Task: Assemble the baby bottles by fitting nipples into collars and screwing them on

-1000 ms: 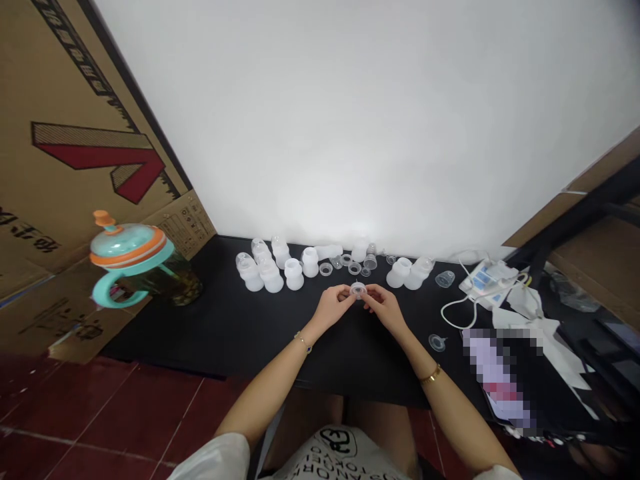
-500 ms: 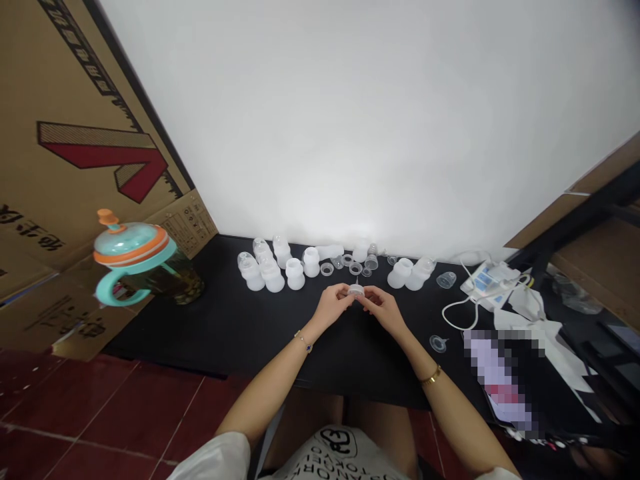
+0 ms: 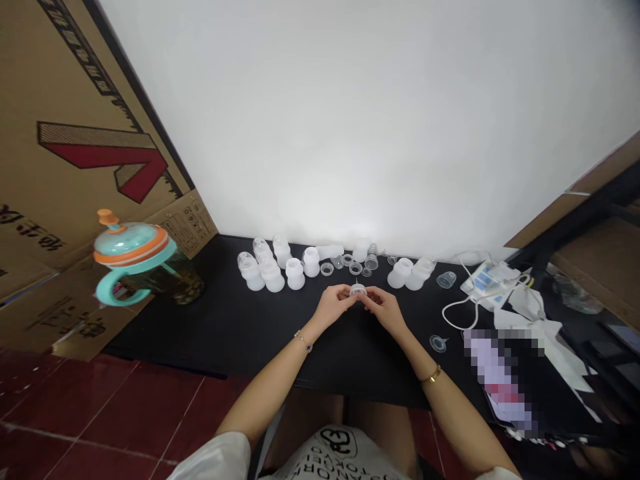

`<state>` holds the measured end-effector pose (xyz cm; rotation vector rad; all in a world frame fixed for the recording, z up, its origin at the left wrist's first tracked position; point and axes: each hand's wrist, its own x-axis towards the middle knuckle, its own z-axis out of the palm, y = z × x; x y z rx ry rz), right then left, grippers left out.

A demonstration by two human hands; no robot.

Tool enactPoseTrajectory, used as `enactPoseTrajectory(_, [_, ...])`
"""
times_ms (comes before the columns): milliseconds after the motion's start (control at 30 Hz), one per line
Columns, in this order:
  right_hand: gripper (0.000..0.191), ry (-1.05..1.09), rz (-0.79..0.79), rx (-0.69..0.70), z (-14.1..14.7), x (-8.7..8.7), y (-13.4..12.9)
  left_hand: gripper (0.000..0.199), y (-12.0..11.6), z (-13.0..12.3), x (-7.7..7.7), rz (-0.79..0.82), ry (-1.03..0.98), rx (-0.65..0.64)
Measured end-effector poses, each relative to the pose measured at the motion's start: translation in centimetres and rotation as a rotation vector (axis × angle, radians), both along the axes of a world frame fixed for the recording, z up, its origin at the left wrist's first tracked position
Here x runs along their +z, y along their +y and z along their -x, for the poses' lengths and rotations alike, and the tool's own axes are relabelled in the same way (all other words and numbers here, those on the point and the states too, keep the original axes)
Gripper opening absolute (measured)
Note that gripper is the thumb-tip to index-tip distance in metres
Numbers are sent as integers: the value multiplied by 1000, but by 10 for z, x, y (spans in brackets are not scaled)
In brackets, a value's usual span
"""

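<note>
Head view: I see the left hand (image 3: 334,304) and right hand (image 3: 387,311) both pinching one clear ring (image 3: 358,290), right of and below centre frame, over the worktop (image 3: 250,327); uneven finger pressure could tilt it and let it slip.
</note>
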<state>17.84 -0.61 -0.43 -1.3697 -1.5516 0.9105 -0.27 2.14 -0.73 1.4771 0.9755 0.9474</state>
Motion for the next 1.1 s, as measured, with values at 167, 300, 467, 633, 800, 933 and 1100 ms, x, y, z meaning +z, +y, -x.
enactPoseTrajectory(167, [39, 6, 5, 7, 0, 0, 0, 42, 1, 0, -1, -5, 56, -2])
enactPoseTrajectory(300, [41, 3, -1, 0, -1, -2, 1, 41, 0, 0, 0, -40, 50, 4])
enactPoseTrajectory(467, [43, 2, -7, -6, -1, -4, 2, 38, 0, 0, -1, -44, 13, -10])
enactPoseTrajectory(633, [42, 7, 5, 5, -1, -3, 1, 33, 2, 0, -5, -37, 8, 19])
enactPoseTrajectory(800, [40, -18, -16, 48, -2, -6, 1, 25, 3, 0, -5, -25, 8, 72])
enactPoseTrajectory(933, [38, -31, -36, 74, -2, -6, 1, 25, 3, 0, -3, 29, -38, 80])
enactPoseTrajectory(1100, [41, 6, -22, 57, -2, -5, 2, 27, 3, 0, -1, 86, -55, 42])
